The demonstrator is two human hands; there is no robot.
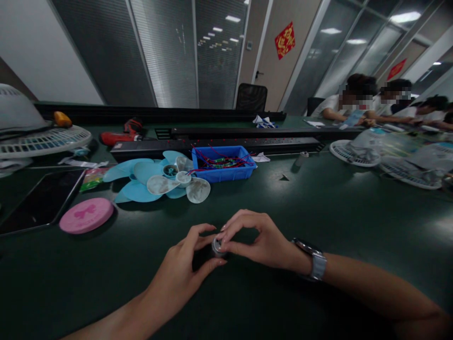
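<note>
Both my hands meet over the dark green table [318, 208], near its front edge. My left hand [186, 264] curls round a small grey round part [216, 246], thumb and fingers pinching it from the left. My right hand [256, 238], with a wristwatch [314, 259] on its wrist, pinches the same part from the right with its fingertips. The part is mostly hidden by my fingers. Behind my hands lie light blue fan blades [141, 182] and clear fan blades [184, 186].
A blue bin [222, 165] with red wires stands behind the blades. At left lie a pink disc [87, 215], a dark tablet [42, 200], a white fan grille [46, 139] and a red power tool [122, 134]. More grilles [354, 151] and seated people are at right.
</note>
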